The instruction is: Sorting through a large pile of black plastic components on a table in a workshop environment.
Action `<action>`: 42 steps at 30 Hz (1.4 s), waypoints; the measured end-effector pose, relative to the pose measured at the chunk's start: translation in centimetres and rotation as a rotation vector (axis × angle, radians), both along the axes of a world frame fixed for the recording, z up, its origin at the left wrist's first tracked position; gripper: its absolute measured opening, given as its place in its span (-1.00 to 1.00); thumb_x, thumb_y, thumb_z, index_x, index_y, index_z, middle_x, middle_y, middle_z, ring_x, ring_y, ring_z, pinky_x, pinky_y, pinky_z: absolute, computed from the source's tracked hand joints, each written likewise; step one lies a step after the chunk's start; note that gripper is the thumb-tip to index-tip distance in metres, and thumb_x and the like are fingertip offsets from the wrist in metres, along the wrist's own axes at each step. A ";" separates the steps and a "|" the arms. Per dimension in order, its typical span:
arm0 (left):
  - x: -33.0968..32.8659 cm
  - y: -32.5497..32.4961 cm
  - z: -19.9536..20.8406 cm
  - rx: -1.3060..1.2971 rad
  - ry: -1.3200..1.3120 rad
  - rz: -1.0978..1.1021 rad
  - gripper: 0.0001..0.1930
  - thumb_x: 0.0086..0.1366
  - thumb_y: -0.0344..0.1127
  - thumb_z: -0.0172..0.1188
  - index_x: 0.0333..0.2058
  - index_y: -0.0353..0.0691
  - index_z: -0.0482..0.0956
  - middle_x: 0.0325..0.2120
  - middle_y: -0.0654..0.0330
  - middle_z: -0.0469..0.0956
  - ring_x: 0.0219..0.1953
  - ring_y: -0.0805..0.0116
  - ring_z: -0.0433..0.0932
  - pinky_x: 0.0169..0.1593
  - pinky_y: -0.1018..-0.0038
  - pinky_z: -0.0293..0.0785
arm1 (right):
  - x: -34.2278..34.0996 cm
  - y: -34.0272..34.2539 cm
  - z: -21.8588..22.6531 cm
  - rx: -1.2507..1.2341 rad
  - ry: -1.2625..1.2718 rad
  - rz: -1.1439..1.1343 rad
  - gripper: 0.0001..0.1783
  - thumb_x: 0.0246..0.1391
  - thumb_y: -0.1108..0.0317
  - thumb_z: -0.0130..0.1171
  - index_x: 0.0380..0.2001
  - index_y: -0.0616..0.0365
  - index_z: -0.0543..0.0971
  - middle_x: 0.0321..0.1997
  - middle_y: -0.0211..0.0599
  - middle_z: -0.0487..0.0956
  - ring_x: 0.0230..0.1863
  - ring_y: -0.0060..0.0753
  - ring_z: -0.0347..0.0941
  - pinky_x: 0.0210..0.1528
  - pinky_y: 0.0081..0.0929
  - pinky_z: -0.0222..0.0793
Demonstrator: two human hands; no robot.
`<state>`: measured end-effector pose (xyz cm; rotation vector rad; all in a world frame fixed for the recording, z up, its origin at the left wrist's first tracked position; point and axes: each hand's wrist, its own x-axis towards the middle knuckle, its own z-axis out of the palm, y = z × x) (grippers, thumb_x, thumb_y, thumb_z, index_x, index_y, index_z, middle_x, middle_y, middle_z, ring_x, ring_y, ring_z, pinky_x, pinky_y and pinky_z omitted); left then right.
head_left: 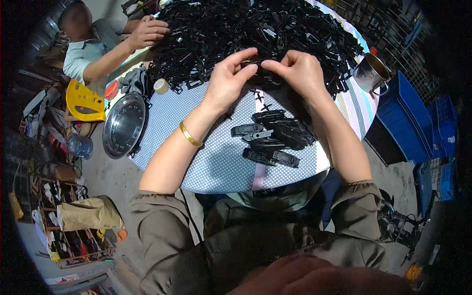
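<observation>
My left hand [227, 81], a gold bangle on its wrist, is raised at the near edge of a big heap of black plastic parts [216, 42]. Facing it, my right hand [304, 73] pinches with thumb and finger. Between the fingertips of both hands is a small black plastic part, hard to make out against the dark heap. Below them on the table lies a smaller pile of flat, long black plastic pieces [282, 132]. A few tiny black cross-shaped bits [260, 101] lie between that pile and the heap.
The round table wears a dotted cloth [211, 167]. At its left are a steel basin [125, 125], a tape roll [161, 86] and a red lid [112, 90]. A metal mug [371, 73] stands right, near blue crates [410, 118]. Another person's hand [147, 33] touches the heap.
</observation>
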<state>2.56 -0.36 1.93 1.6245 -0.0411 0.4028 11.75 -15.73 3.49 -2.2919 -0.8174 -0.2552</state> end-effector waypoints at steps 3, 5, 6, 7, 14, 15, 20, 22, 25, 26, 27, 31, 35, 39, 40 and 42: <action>-0.2 0.7 0.6 -0.079 0.075 -0.020 -0.63 0.21 -0.43 0.01 0.01 -0.36 0.31 -0.54 0.32 0.44 -0.61 0.64 0.33 -0.51 0.73 0.30 | 1.6 -0.3 -0.6 0.155 0.243 0.194 -0.58 -0.11 0.02 0.23 -0.68 0.19 0.51 -0.75 -0.38 0.45 -0.73 -0.60 0.27 -0.62 -0.59 0.17; 0.2 1.8 0.3 -0.232 0.164 0.058 -0.64 0.25 -0.42 -0.04 0.02 -0.35 0.30 -0.57 0.29 0.42 -0.63 0.61 0.35 -0.53 0.74 0.32 | 1.8 -0.6 -0.7 0.045 0.262 0.296 -0.66 -0.14 0.08 0.25 -0.62 0.17 0.54 -0.66 -0.30 0.48 -0.64 -0.45 0.36 -0.56 -0.51 0.24; 0.5 2.1 0.4 -0.277 0.187 0.076 -0.66 0.27 -0.42 -0.08 0.02 -0.36 0.29 -0.56 0.26 0.43 -0.61 0.60 0.37 -0.54 0.74 0.34 | 1.6 -0.7 -1.1 -0.068 -0.051 0.355 -0.71 -0.17 0.13 0.26 -0.58 0.17 0.56 -0.59 -0.28 0.49 -0.56 -0.36 0.40 -0.50 -0.45 0.28; 0.7 2.2 0.4 -0.279 0.185 0.074 -0.66 0.27 -0.42 -0.08 0.02 -0.36 0.29 -0.56 0.26 0.43 -0.61 0.60 0.37 -0.54 0.74 0.34 | 1.3 -0.9 -1.3 -0.180 -0.365 0.409 -0.74 -0.20 0.18 0.27 -0.55 0.16 0.57 -0.53 -0.26 0.49 -0.48 -0.28 0.44 -0.44 -0.40 0.32; 1.0 2.6 -0.5 -0.399 0.262 0.057 -0.68 0.29 -0.42 -0.15 0.00 -0.38 0.31 -0.45 0.22 0.42 -0.49 0.54 0.43 -0.48 0.70 0.44 | -0.1 -0.2 -1.9 -0.354 -0.355 0.393 -0.82 -0.32 0.38 0.25 -0.52 0.13 0.54 -0.48 -0.22 0.47 -0.38 -0.11 0.44 -0.33 -0.29 0.37; 0.9 2.5 -0.4 -0.399 0.259 0.057 -0.68 0.29 -0.42 -0.15 0.00 -0.38 0.31 -0.45 0.22 0.42 -0.49 0.54 0.43 -0.48 0.70 0.44 | 0.0 -0.2 -2.0 -0.354 -0.358 0.393 -0.82 -0.32 0.38 0.25 -0.52 0.13 0.54 -0.48 -0.22 0.47 -0.38 -0.11 0.44 -0.33 -0.29 0.37; 1.0 2.3 -0.4 -0.316 0.302 0.076 -0.69 0.33 -0.39 -0.18 0.01 -0.35 0.32 -0.38 0.21 0.46 -0.43 0.55 0.47 -0.43 0.71 0.47 | 0.1 -0.4 -2.0 -0.146 -0.231 0.520 -0.78 -0.30 0.41 0.27 -0.46 0.17 0.54 -0.47 -0.21 0.52 -0.40 -0.18 0.47 -0.36 -0.36 0.38; 0.9 2.3 -0.6 -0.266 0.297 0.079 -0.69 0.32 -0.39 -0.17 0.01 -0.35 0.32 -0.38 0.23 0.46 -0.42 0.56 0.47 -0.42 0.71 0.46 | 0.0 -0.2 -1.5 -0.016 -0.175 0.498 -0.77 -0.29 0.42 0.28 -0.44 0.18 0.55 -0.46 -0.22 0.52 -0.40 -0.21 0.48 -0.36 -0.39 0.38; 0.8 1.9 -0.3 -0.157 0.314 0.067 -0.68 0.32 -0.39 -0.16 0.01 -0.35 0.31 -0.36 0.23 0.46 -0.42 0.56 0.48 -0.40 0.71 0.46 | -0.4 0.0 -0.8 0.129 -0.097 0.421 -0.76 -0.25 0.48 0.27 -0.39 0.19 0.55 -0.43 -0.22 0.53 -0.36 -0.28 0.49 -0.35 -0.48 0.39; 0.9 2.0 -0.7 -0.190 0.299 0.008 -0.68 0.32 -0.38 -0.15 0.01 -0.35 0.31 -0.33 0.22 0.47 -0.40 0.56 0.49 -0.38 0.70 0.46 | -0.3 0.2 -0.9 0.152 -0.183 0.461 -0.77 -0.25 0.52 0.25 -0.39 0.19 0.56 -0.41 -0.23 0.52 -0.35 -0.28 0.49 -0.35 -0.49 0.39; 0.9 1.7 -0.6 -0.191 0.301 0.004 -0.68 0.32 -0.38 -0.15 0.01 -0.35 0.31 -0.33 0.22 0.47 -0.40 0.56 0.49 -0.38 0.70 0.46 | -0.1 0.3 -1.1 0.175 -0.269 0.497 -0.77 -0.26 0.56 0.24 -0.40 0.20 0.56 -0.39 -0.23 0.52 -0.34 -0.27 0.48 -0.35 -0.49 0.40; 0.7 1.1 -0.6 -0.218 0.300 -0.051 -0.67 0.32 -0.39 -0.16 0.02 -0.36 0.29 -0.30 0.18 0.48 -0.39 0.53 0.50 -0.35 0.67 0.48 | -0.4 0.5 -1.2 0.218 -0.369 0.524 -0.80 -0.27 0.60 0.22 -0.44 0.21 0.56 -0.33 -0.22 0.50 -0.31 -0.24 0.48 -0.33 -0.48 0.42; 0.8 0.7 -0.7 -0.198 0.306 -0.036 -0.67 0.32 -0.42 -0.18 0.02 -0.40 0.27 -0.31 0.15 0.47 -0.39 0.50 0.50 -0.31 0.64 0.50 | -0.2 0.6 -1.7 0.216 -0.552 0.516 -0.81 -0.28 0.59 0.20 -0.45 0.20 0.57 -0.30 -0.22 0.50 -0.28 -0.21 0.47 -0.31 -0.46 0.43; 0.7 0.4 -1.0 -0.256 0.286 0.005 -0.66 0.30 -0.46 -0.17 0.03 -0.44 0.24 -0.31 0.14 0.47 -0.37 0.48 0.50 -0.27 0.62 0.51 | -0.5 0.5 -1.7 0.136 -0.645 0.521 -0.80 -0.29 0.57 0.17 -0.45 0.18 0.57 -0.31 -0.23 0.50 -0.26 -0.19 0.45 -0.26 -0.40 0.42; 0.7 0.3 -1.1 -0.256 0.285 0.004 -0.66 0.30 -0.46 -0.17 0.03 -0.44 0.24 -0.31 0.14 0.47 -0.37 0.48 0.50 -0.27 0.62 0.51 | -0.5 0.5 -1.8 0.127 -0.678 0.531 -0.78 -0.28 0.56 0.16 -0.42 0.19 0.56 -0.31 -0.23 0.50 -0.26 -0.19 0.45 -0.25 -0.38 0.41; 0.6 0.0 -1.2 -0.314 0.242 0.045 -0.65 0.28 -0.47 -0.13 0.04 -0.45 0.22 -0.30 0.14 0.47 -0.34 0.49 0.50 -0.24 0.61 0.50 | -0.9 0.8 -1.8 0.128 -0.689 0.541 -0.75 -0.27 0.56 0.15 -0.38 0.20 0.53 -0.32 -0.24 0.50 -0.26 -0.19 0.45 -0.24 -0.37 0.41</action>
